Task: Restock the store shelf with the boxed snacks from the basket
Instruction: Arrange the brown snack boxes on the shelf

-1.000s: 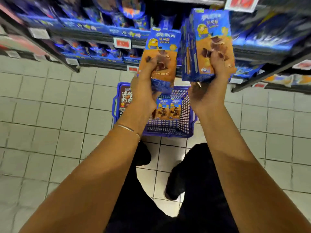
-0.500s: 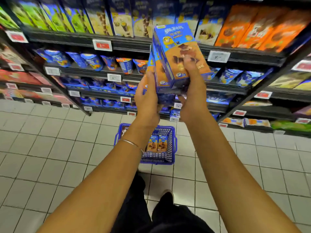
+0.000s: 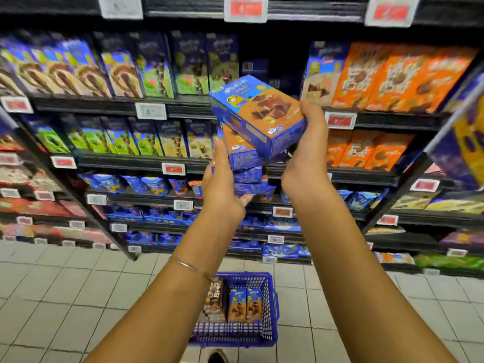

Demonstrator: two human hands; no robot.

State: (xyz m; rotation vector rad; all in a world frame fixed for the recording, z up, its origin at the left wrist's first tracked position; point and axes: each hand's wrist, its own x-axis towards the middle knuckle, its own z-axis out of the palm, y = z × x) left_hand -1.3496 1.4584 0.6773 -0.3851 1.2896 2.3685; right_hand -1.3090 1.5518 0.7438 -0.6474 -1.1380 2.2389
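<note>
Snack boxes [image 3: 242, 153], stacked askew, were clamped between left hand [image 3: 224, 191] and right hand [image 3: 305, 166]; tilted top box [image 3: 258, 113] looked liable to slide.

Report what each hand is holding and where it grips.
Both hands hold a stack of snack boxes. The left hand cups its lower left side; the right hand grips the top box at its right end.
</note>
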